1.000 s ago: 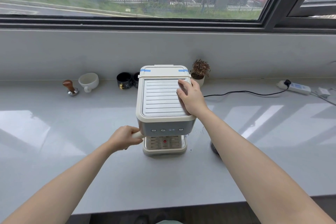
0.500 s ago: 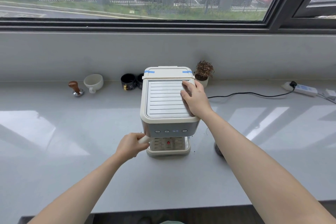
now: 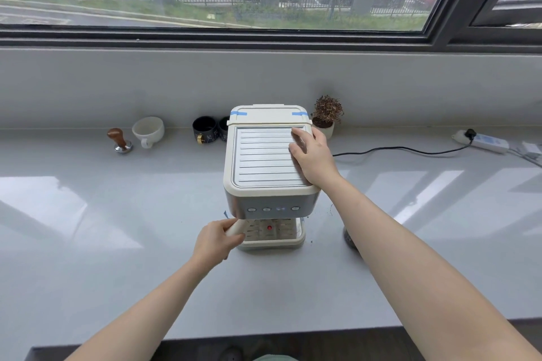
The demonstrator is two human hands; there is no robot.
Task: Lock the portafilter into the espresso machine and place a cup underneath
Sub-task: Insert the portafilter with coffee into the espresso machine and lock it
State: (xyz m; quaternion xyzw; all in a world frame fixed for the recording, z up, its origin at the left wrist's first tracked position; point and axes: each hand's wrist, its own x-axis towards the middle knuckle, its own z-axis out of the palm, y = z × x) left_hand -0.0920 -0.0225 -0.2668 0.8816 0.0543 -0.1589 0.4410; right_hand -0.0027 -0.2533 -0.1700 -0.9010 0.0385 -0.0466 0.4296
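Left hand (image 3: pixel 215 240) clamped on portafilter handle (image 3: pixel 236 228), which angles out front-left from under the espresso machine (image 3: pixel 268 164). Right hand (image 3: pixel 312 157) lies flat, fingers spread, on machine top; white cup (image 3: pixel 148 130) far left, nearer the left hand.

Cream boxy espresso machine (image 3: pixel 268 173) mid-counter. My right hand (image 3: pixel 313 157) on its ribbed top; my left hand (image 3: pixel 215 242) at its front-left, gripping the cream portafilter handle (image 3: pixel 236 228). White ceramic cup (image 3: pixel 148 130) and wooden-knobbed tamper (image 3: pixel 118 141) back left.
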